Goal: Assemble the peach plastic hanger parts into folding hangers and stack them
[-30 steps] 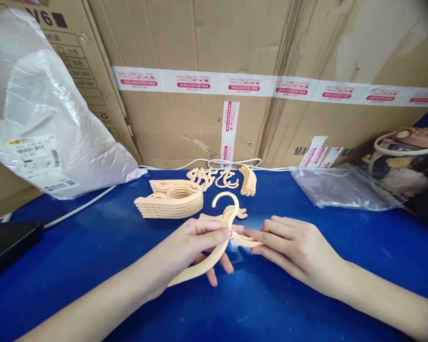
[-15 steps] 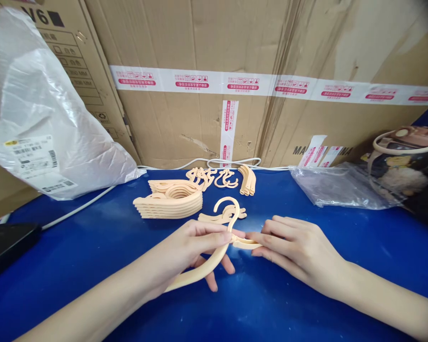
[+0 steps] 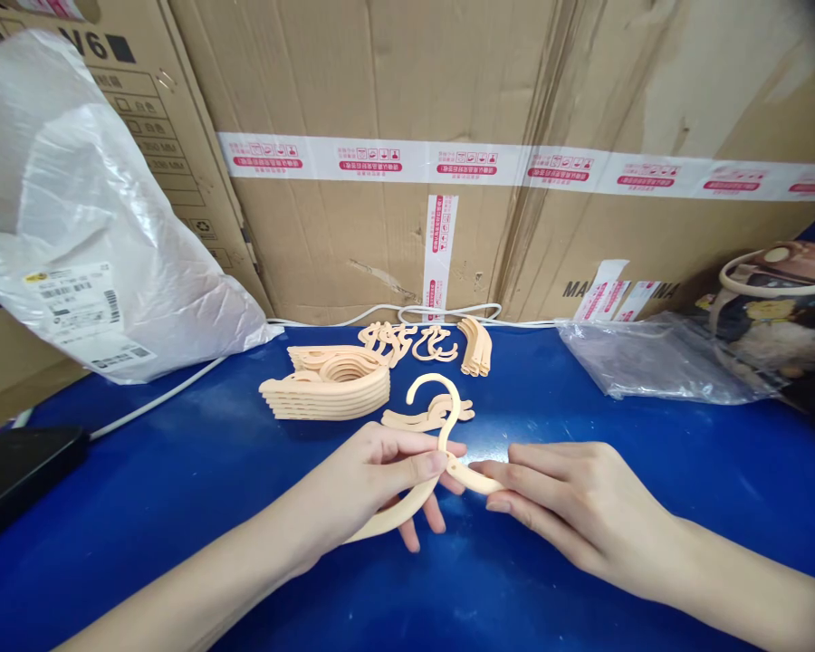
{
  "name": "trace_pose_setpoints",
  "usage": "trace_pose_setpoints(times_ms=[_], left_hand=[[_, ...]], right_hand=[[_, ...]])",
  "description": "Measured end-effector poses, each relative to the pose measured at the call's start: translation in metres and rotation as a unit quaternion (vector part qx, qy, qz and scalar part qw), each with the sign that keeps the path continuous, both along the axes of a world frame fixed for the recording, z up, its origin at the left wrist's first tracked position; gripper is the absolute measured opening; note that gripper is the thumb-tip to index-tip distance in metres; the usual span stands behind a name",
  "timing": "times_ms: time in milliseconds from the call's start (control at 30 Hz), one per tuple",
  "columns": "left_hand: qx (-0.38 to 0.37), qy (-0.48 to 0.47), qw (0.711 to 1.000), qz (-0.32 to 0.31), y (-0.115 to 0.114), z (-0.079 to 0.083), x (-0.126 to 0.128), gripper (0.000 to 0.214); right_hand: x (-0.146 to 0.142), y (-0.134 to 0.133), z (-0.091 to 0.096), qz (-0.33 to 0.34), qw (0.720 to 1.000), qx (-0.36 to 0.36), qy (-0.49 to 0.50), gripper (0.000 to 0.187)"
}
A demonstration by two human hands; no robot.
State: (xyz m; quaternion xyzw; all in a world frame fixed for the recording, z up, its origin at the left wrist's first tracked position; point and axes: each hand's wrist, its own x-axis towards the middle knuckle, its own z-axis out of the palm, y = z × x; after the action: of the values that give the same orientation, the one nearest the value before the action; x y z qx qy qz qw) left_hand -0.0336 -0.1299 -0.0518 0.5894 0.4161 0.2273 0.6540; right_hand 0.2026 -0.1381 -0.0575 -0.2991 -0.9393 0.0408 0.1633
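A cream plastic folding hanger point(image 3: 407, 507) is between my hands above the blue table, its hook standing upright and curling left. My left hand point(image 3: 373, 484) pinches it at the joint below the hook, thumb in front, with the left arm running under the palm. The fingers of my right hand point(image 3: 563, 503) grip the hanger's right arm, whose far end they hide. Just behind the hook lie loose hanger parts point(image 3: 407, 421). A stack of folded hangers point(image 3: 326, 398) sits further left.
Along the back are hook pieces point(image 3: 387, 340), more hooks point(image 3: 435, 344) and a bundle of curved arms point(image 3: 474, 347). A white plastic parcel point(image 3: 109, 235) and a black object point(image 3: 27, 475) stand left. A clear bag point(image 3: 658, 358) lies right, before large cardboard boxes point(image 3: 353, 244). A white cable runs behind.
The hanger's right arm has swung lower at the joint and now slants down to the right. My right hand has moved slightly down with it. The view has shifted a little.
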Motion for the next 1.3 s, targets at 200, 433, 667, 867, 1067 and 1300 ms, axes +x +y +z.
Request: trace_pose_setpoints(times_ms=[200,433,667,867,1067,1300], left_hand=[[0.022,-0.010,1.000,-0.007,0.001,-0.006,0.002,0.038],[0.033,0.059,0.997,-0.039,-0.002,-0.006,0.006,0.035],[0.341,0.356,0.869,-0.031,-0.015,-0.002,0.010,0.029],[0.380,0.370,0.846,-0.046,-0.018,-0.004,0.012,0.032],[0.402,0.367,0.838,-0.051,-0.021,-0.007,0.013,0.028],[0.465,0.369,0.795,-0.124,-0.021,-0.014,0.011,0.030]], right_hand=[[-0.001,-0.004,0.002,-0.002,1.000,-0.031,-0.003,0.032],[0.000,0.000,0.002,-0.002,0.996,-0.090,0.003,0.029],[0.002,0.008,0.003,-0.022,0.999,0.027,0.035,0.021],[0.003,0.005,0.005,-0.016,0.985,0.152,0.075,0.025],[-0.002,0.003,0.002,-0.012,0.991,0.117,0.060,0.034],[-0.002,0.005,0.000,-0.016,0.996,0.077,0.039,0.035]])
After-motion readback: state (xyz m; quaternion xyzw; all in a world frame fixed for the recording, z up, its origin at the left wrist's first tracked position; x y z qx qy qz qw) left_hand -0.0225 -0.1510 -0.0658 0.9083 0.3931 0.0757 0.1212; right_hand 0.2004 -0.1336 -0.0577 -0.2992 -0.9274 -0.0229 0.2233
